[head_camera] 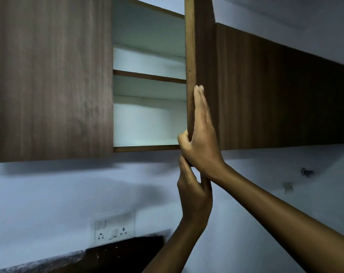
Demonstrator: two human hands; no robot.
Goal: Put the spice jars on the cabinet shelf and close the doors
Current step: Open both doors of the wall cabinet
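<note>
Pale blue wall (49, 194) with a switch-and-socket plate (113, 226) backs a dark counter (49, 263) at the bottom edge, and in front of it the left hand (194, 196) reaches up, fingers curled round the lower corner of the open cabinet door (201, 46). Just above, the right hand (201, 134) lies flat on the door's outer face, fingers straight, thumb hooked over its edge. Beyond the door, the white cabinet shelf (149, 76) shows between closed wood-grain doors; no spice jars show.
</note>
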